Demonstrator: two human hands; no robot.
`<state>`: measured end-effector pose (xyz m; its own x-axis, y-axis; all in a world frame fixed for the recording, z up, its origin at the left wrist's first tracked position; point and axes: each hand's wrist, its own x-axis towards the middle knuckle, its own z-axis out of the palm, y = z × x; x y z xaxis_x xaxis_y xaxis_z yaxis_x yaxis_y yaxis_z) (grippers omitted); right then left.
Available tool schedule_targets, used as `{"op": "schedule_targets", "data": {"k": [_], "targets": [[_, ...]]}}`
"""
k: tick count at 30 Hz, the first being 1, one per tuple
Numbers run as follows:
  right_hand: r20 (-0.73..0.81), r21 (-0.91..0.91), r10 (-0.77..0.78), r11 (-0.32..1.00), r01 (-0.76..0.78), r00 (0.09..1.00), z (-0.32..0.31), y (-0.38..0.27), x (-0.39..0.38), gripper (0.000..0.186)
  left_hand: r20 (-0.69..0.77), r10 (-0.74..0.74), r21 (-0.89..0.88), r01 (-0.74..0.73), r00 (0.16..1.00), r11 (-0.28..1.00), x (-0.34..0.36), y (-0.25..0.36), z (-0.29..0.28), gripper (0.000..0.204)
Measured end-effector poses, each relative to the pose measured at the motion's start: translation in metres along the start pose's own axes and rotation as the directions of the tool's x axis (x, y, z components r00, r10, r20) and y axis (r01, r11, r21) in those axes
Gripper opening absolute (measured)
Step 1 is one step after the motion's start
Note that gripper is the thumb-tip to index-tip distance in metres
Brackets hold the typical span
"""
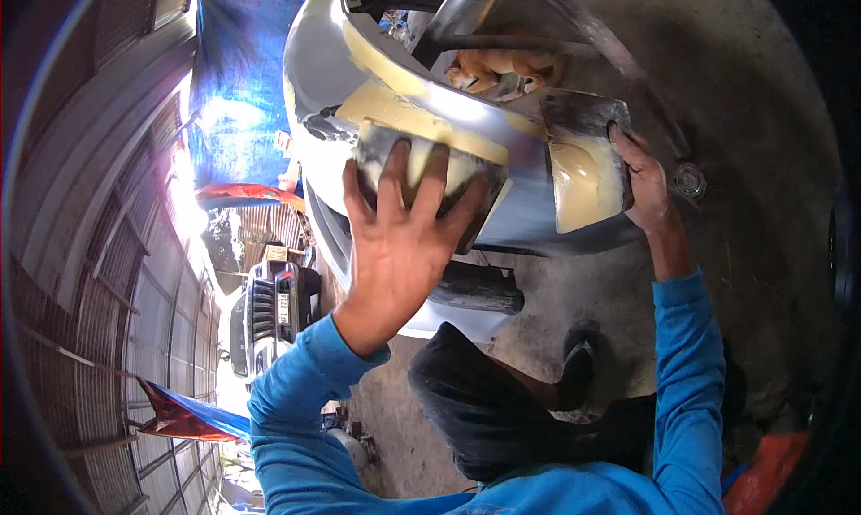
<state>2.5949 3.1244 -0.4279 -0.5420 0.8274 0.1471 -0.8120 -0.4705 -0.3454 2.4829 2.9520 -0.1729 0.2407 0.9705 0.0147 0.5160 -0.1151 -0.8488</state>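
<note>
With fingers spread over its face, my left hand grips a flat, putty-smeared spreader and presses it to a grey car bumper. Pale yellow body filler coats a band along the bumper above the spreader. To the right, my right hand is closed on the edge of a dark rectangular mixing board, thumb on its front and the other fingers mostly hidden behind. A thick mound of the same yellow filler lies on the board. The board overlaps the bumper's right end in this view.
Metal bars of a stand cross beyond the bumper. A brown dog lies on the floor behind it. A dark car stands at the left, below a blue tarp. My knee is under the bumper.
</note>
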Motion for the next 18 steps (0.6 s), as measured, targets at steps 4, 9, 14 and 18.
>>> {"op": "schedule_targets", "data": {"k": [4, 9, 14, 18], "targets": [[0.015, -0.049, -0.012, 0.999, 0.012, 1.000, 0.005, -0.004, -0.003, 0.032, -0.033, -0.016, -0.019, 0.015, 0.999, 1.000, -0.035, 0.000, 0.039, 0.047], [0.067, -0.015, 0.023, 1.000, -0.022, 0.998, 0.013, -0.009, -0.005, 0.032, 0.017, -0.058, -0.053, 0.058, 0.998, 0.997, -0.064, 0.002, 0.042, 0.056], [-0.007, -0.255, -0.044, 0.966, 0.040, 0.999, -0.002, -0.006, -0.001, 0.036, -0.083, -0.029, -0.078, 0.023, 0.996, 0.997, -0.044, -0.025, -0.011, 0.046], [0.063, -0.170, -0.051, 0.984, 0.061, 0.997, -0.002, -0.004, -0.001, 0.037, -0.062, 0.027, 0.056, -0.024, 0.998, 0.998, -0.004, -0.060, -0.041, 0.039]]}}
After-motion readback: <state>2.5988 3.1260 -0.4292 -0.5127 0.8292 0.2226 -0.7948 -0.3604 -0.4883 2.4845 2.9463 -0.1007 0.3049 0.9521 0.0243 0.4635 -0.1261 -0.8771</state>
